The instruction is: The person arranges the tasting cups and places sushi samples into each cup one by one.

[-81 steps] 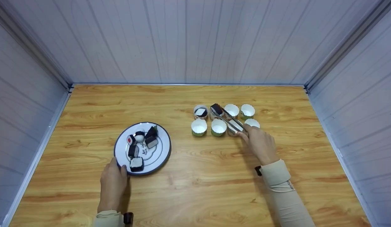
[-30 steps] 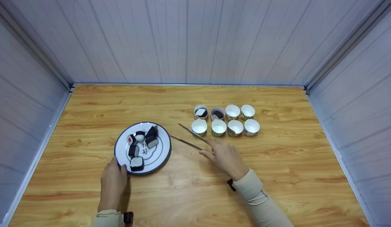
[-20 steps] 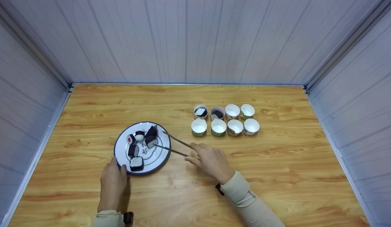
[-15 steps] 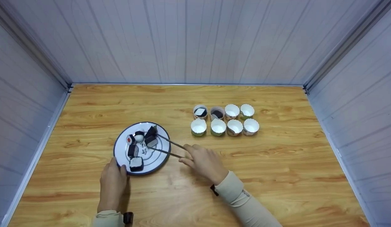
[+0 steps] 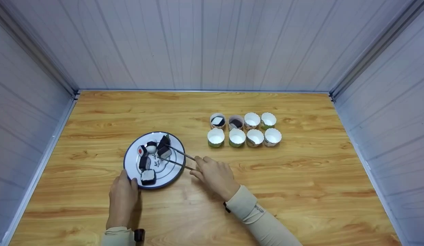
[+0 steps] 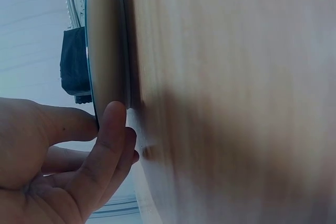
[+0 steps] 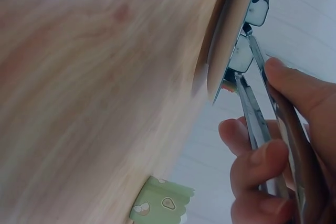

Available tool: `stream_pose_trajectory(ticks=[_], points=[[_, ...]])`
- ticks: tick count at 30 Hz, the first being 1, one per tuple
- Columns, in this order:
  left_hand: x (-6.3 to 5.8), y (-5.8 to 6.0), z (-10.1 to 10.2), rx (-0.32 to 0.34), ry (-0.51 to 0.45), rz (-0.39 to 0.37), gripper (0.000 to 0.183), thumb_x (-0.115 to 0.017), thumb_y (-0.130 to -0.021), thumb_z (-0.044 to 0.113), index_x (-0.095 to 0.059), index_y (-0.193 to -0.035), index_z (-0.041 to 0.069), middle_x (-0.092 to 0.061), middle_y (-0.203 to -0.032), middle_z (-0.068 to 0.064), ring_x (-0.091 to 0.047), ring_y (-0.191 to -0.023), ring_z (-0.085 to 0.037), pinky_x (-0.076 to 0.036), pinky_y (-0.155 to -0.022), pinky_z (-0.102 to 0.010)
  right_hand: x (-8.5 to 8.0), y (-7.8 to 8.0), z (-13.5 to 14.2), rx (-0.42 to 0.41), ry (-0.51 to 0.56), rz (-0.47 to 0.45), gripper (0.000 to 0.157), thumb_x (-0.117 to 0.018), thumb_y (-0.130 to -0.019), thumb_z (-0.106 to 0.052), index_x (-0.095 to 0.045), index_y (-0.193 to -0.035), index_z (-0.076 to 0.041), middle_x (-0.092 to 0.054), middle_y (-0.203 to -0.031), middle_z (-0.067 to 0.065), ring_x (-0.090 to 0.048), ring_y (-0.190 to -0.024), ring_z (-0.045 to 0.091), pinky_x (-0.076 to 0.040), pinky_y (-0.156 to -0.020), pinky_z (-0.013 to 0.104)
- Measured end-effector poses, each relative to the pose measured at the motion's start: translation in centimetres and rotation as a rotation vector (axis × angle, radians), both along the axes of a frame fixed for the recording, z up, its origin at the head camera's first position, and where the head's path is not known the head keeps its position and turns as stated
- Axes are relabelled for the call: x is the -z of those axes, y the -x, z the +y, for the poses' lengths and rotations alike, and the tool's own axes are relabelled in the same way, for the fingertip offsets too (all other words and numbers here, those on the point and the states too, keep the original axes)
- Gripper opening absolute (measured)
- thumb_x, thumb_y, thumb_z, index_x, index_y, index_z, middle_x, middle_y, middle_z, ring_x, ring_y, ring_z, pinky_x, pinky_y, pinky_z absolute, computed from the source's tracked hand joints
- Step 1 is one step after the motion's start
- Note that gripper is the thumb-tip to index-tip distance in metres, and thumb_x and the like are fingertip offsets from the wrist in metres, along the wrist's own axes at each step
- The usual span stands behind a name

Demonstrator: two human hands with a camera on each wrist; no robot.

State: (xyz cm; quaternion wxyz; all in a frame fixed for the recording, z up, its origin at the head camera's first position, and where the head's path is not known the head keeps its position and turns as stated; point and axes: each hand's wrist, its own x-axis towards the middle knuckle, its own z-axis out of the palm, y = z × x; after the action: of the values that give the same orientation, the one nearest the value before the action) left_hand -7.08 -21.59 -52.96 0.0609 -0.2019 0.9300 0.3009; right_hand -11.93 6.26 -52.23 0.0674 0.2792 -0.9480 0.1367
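My left hand [image 5: 123,196] pinches the near left rim of a blue-edged white plate [image 5: 173,170]; in the left wrist view the thumb and fingers [image 6: 105,145] grip its edge. Metal tongs [image 5: 179,164] are held in my right hand [image 5: 217,177], their arms spread. In the right wrist view the tong tips lie on either side of a sushi piece [image 7: 241,55] with a pale face; firm contact is hard to tell. Close by it on the plate lie a black triangular piece [image 5: 164,140], a red-centred roll [image 5: 141,150], a white-topped piece [image 5: 148,176] and others.
Two rows of small paper cups stand right of the plate. The back left cup [image 5: 214,127] holds a black-and-white piece [image 5: 217,121], and the cup beside it holds a dark piece [image 5: 236,123]. Panel walls [image 5: 201,48] enclose the wooden table [image 5: 300,191].
My right hand has put a dark piece into the second back cup and carried the tongs left to the plate. Their tips have narrowed around the pale-faced piece. My left hand stays put.
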Motion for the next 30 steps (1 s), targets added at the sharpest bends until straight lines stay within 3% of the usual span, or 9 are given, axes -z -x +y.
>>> stream_pose_trajectory(ticks=[6,22,30], points=[[-0.1,0.2,0.2,-0.016,-0.006,-0.042,0.052,-0.047,-0.104,0.006,-0.028,-0.146,-0.018,-0.041,-0.136,-0.042,-0.041,-0.129,-0.054,-0.038,-0.107,-0.06,0.2,0.0,0.1,-0.004,-0.016,0.049,0.041,-0.061,-0.098,-0.046,-0.067,-0.124,-0.015,-0.066,-0.086,0.0,-0.062,-0.059,0.018,-0.05,-0.044,0.035],[-0.1,0.6,0.3,-0.033,-0.013,-0.09,0.054,-0.047,-0.104,0.007,-0.026,-0.147,-0.018,-0.04,-0.138,-0.041,-0.04,-0.131,-0.052,-0.038,-0.108,-0.058,-0.4,0.3,2.1,-0.022,0.069,0.03,0.042,-0.062,-0.099,-0.043,-0.066,-0.127,-0.013,-0.068,-0.088,0.002,-0.064,-0.061,0.019,-0.053,-0.047,0.036],[-0.1,0.3,0.2,-0.025,-0.003,-0.034,0.049,-0.047,-0.104,0.005,-0.032,-0.144,-0.018,-0.045,-0.132,-0.041,-0.044,-0.127,-0.053,-0.041,-0.104,-0.06,-1.8,1.2,4.9,0.02,0.14,0.101,0.043,-0.066,-0.096,-0.043,-0.068,-0.127,-0.013,-0.071,-0.089,0.003,-0.061,-0.058,0.017,-0.049,-0.043,0.034]])
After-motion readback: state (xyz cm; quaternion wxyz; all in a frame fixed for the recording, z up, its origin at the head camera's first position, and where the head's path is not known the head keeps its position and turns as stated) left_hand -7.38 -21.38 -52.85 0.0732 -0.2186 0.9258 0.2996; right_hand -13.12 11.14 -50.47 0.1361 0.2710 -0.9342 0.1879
